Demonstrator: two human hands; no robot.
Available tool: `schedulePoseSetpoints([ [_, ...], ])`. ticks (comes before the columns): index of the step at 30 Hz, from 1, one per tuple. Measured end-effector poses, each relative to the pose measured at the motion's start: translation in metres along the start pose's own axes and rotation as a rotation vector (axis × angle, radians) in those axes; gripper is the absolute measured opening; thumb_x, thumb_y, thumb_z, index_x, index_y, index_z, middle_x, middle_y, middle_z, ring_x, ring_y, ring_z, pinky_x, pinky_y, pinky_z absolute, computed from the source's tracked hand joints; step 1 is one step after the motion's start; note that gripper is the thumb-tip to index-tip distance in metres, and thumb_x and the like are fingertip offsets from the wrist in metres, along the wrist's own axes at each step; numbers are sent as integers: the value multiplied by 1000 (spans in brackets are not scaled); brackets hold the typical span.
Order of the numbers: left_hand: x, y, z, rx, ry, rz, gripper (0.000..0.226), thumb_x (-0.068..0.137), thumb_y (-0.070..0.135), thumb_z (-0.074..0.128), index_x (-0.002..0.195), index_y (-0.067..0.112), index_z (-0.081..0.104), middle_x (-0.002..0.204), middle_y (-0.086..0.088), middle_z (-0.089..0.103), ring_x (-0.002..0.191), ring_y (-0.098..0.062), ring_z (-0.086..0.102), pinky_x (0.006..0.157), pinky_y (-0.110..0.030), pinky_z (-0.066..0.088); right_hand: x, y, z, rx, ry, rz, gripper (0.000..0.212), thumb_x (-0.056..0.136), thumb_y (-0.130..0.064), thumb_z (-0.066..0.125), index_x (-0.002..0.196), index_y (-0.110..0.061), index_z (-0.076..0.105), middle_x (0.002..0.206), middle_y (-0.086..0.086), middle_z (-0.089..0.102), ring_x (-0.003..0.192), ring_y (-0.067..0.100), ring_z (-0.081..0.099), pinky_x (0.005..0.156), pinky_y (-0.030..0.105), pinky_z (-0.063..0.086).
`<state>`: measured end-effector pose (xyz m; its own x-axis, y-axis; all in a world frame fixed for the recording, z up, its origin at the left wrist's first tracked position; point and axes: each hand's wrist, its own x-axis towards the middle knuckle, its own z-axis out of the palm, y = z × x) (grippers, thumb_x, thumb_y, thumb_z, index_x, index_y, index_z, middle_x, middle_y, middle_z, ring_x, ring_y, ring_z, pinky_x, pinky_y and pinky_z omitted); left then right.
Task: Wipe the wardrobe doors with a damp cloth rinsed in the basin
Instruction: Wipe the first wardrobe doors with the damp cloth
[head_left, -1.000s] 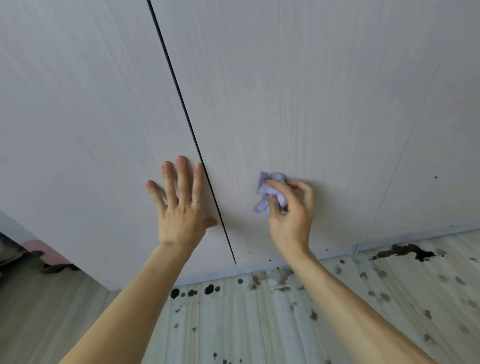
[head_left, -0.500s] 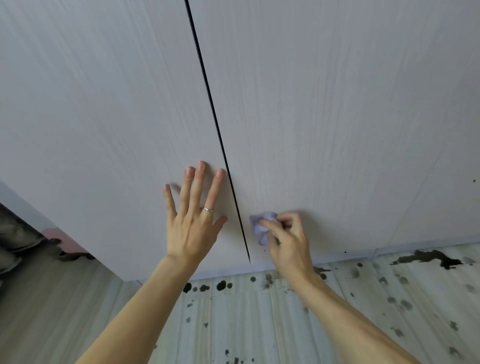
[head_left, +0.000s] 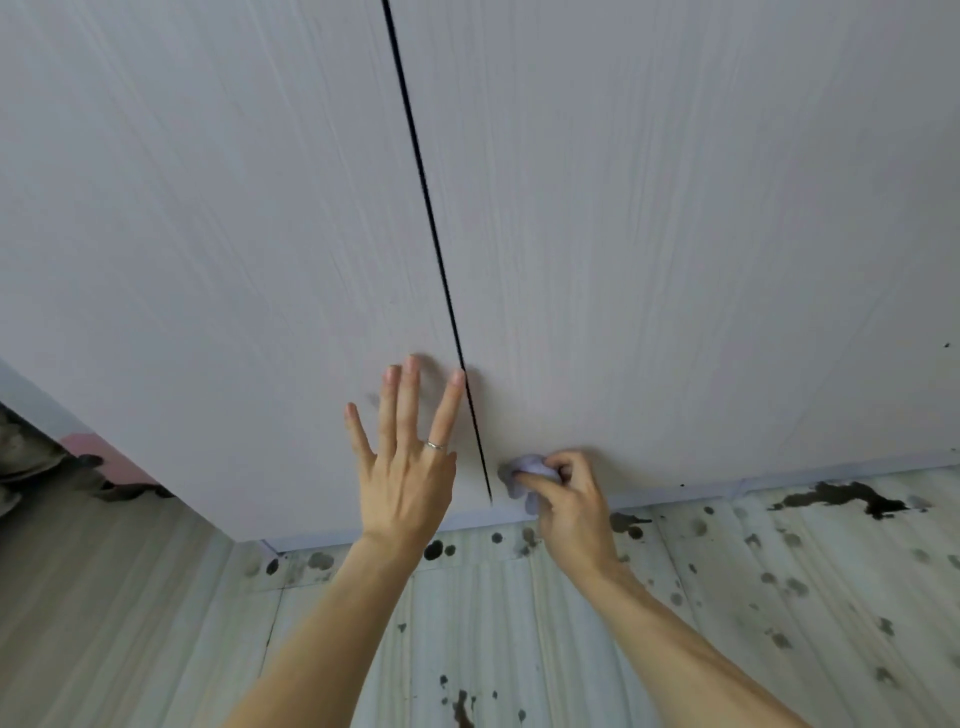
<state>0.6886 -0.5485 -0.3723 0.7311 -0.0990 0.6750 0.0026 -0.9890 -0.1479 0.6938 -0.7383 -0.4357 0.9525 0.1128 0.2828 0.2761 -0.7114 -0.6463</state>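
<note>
The right hand (head_left: 571, 499) has travelled down and in toward the dark seam (head_left: 441, 260) between the two wardrobe doors. A second ago it was rubbing higher up and further to the right of that seam. Now it works at the very foot of the right door (head_left: 675, 208), just right of the seam's lower end. Its fingers are curled round a small, bunched, pale lilac cloth (head_left: 522, 469) and press it against the door face, close above the pale plinth (head_left: 675, 491).

The left hand (head_left: 405, 467) has stayed to the left of the seam, on the left door (head_left: 208, 234). It grips nothing: the fingers are straight and fanned, with a ring (head_left: 436, 445) on the finger nearest the seam. That fingertip almost reaches the seam line. A soft shadow lies behind the fingers, so I cannot tell whether the palm is pressed flat or held just off the panel.

I judge that this downward stroke finishes the bottom corner of the right door beside the seam. The left door probably comes next, or a rinse of the cloth.

No basin or other container is in sight from here, so I cannot say where the rinsing water stands. Below the seam runs a pale plank floor (head_left: 519, 623) speckled with dark blotches (head_left: 841, 496).
</note>
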Motion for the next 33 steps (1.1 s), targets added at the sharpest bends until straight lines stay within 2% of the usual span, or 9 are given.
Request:
schedulePoseSetpoints([
  [4,-3,18,14,27,-16,83,128,62,13,91,160,35,11,169,-9,-8,155,-34,-2,120,-64,4,5,2,-10,146,-19,-9,31,74,-43,74,99,-30,59,95,5,64,80,22,62,68,43,45],
  [8,-3,24,22,15,-40,55,131,64,22,95,160,33,7,167,-8,-16,154,-36,-12,115,-71,7,4,36,-38,208,137,151,16,88,-4,68,95,-17,64,84,-17,61,74,4,56,64,12,41],
  [11,-2,16,31,-11,-37,88,135,63,27,95,160,36,0,167,-6,-19,152,-34,-18,113,-74,5,5,66,-64,417,404,336,27,84,13,64,94,-10,73,103,-22,53,80,8,58,70,10,46],
  [14,-3,14,37,-32,-57,95,134,66,29,92,159,37,-3,166,-5,-22,152,-33,-22,112,-76,4,28,97,-98,603,725,612,28,80,20,58,94,-1,71,119,0,54,94,8,64,73,3,47],
  [16,-5,14,38,-34,-59,87,132,66,29,91,159,38,-3,166,-4,-23,151,-32,-23,112,-74,1,44,118,-111,685,869,695,31,77,16,58,91,-7,72,125,17,59,105,20,66,84,20,57],
  [19,-4,17,36,-23,-73,73,136,64,30,92,159,39,-5,166,-4,-24,152,-31,-23,113,-74,2,45,99,-93,620,786,740,28,80,12,57,93,-7,73,110,15,65,94,25,66,70,17,56],
  [25,-5,23,30,11,-98,37,144,59,32,95,158,38,-8,166,-5,-23,152,-32,-20,111,-76,9,16,25,-40,620,398,474,43,82,8,65,85,-34,72,108,-4,47,85,0,56,73,3,43],
  [28,-5,24,33,18,-80,32,142,60,29,95,159,38,-6,166,-5,-22,152,-33,-20,112,-75,6,14,25,-50,512,421,211,43,85,-2,73,96,-44,72,103,-2,49,88,-5,55,76,8,43],
  [33,-10,26,37,38,-32,39,123,70,28,90,160,33,7,167,-5,-20,153,-32,-17,117,-68,0,35,-9,-33,351,475,-154,35,85,-7,75,112,-29,76,103,2,50,82,6,55,72,18,51],
])
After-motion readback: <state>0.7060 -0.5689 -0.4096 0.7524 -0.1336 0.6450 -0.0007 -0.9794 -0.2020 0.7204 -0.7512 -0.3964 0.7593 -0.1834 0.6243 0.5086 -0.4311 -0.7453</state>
